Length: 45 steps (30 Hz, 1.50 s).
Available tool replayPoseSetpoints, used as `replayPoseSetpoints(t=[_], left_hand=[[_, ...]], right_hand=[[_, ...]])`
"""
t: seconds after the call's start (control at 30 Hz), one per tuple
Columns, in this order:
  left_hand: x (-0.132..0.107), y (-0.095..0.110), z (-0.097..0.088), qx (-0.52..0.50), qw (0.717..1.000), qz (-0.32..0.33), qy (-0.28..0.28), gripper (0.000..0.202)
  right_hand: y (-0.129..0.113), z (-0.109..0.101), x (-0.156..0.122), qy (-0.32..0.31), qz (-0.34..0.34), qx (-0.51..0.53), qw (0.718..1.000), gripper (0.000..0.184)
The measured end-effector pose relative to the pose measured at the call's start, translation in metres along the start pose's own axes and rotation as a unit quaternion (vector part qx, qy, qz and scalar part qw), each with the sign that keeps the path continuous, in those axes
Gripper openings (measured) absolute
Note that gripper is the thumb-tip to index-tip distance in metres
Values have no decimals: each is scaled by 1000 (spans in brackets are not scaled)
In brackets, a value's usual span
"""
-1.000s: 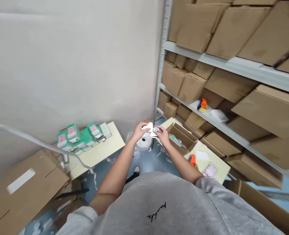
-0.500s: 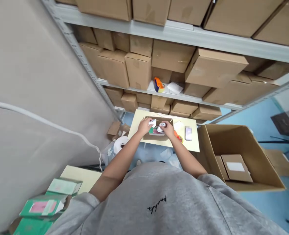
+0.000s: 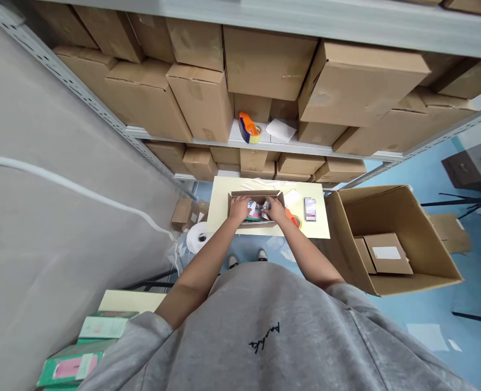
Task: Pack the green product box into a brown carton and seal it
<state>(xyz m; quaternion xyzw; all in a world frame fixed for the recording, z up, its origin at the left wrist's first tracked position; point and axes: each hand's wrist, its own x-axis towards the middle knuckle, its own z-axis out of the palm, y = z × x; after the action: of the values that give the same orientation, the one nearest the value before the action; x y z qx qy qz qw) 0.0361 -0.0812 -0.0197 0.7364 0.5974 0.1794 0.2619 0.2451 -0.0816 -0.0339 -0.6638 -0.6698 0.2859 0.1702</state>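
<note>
An open cardboard box (image 3: 258, 224) stands on the small cream table (image 3: 219, 209). Both of my hands reach down into it. At its left end, my left hand (image 3: 239, 208) grips a piece of crumpled white paper (image 3: 252, 207). Opposite, my right hand (image 3: 275, 210) has its fingers closed on another wad of crumpled paper (image 3: 266, 205). Between and below the papers, part of a green and pink package (image 3: 255, 215) shows inside the box. My fingertips are partly hidden by the box and paper.
An orange tape dispenser (image 3: 294, 218) and a pale purple printed box (image 3: 310, 209) lie right of the box. A large open carton (image 3: 348, 244) stands at right. Shelves of cartons (image 3: 199, 103) rise ahead, holding another tape dispenser (image 3: 249, 128). Green boxes (image 3: 73, 364) are stacked lower left.
Both hands have gone lower into the box with the crumpled papers. The camera view has shifted, bringing my shoes into sight below the table.
</note>
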Motion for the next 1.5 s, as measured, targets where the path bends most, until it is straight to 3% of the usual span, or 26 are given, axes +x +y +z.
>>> replayPoseSetpoints(t=[0.07, 0.17, 0.3, 0.4, 0.57, 0.67, 0.77, 0.87, 0.97, 1.07, 1.23, 1.33, 1.5], left_hand=[[-3, -3, -5, -16, 1000, 1, 10, 46], [-11, -11, -20, -40, 996, -18, 74, 44], [-23, -30, -35, -46, 980, -103, 166, 39], [-30, -42, -33, -109, 978, -126, 126, 39], [-39, -43, -19, -188, 976, -85, 68, 48], [-45, -42, -15, -174, 984, -37, -13, 59], [-47, -46, -14, -132, 986, 21, -102, 76], [-44, -54, -11, -105, 988, 42, -109, 69], [-39, -59, -6, -92, 993, 0, -72, 54], [-35, -54, 0, -90, 994, -56, -7, 72], [-32, -34, 0, -18, 992, -63, 104, 119], [-27, -27, -6, 14, 996, -14, 88, 124], [-20, -33, -9, -5, 999, 26, 43, 111]], right_hand=[[1, -4, -2, 10, -31, 5, 999, 61], [4, -15, -9, 78, -72, 17, 994, 49], [16, -27, -22, 163, -26, 27, 986, 53], [27, -24, -27, 135, -7, 102, 986, 54], [32, -17, -27, 34, -17, 200, 979, 51], [30, -22, -28, -61, -35, 213, 975, 50], [33, -30, -30, -144, -53, 210, 966, 71], [41, -33, -31, -146, -77, 225, 960, 81], [48, -27, -28, -89, -71, 244, 963, 63], [50, -18, -25, -24, -44, 195, 980, 68], [43, -10, -21, 93, -38, -3, 995, 111], [38, -11, -17, 73, -84, -88, 990, 121], [35, -15, -13, 54, -104, -117, 986, 113]])
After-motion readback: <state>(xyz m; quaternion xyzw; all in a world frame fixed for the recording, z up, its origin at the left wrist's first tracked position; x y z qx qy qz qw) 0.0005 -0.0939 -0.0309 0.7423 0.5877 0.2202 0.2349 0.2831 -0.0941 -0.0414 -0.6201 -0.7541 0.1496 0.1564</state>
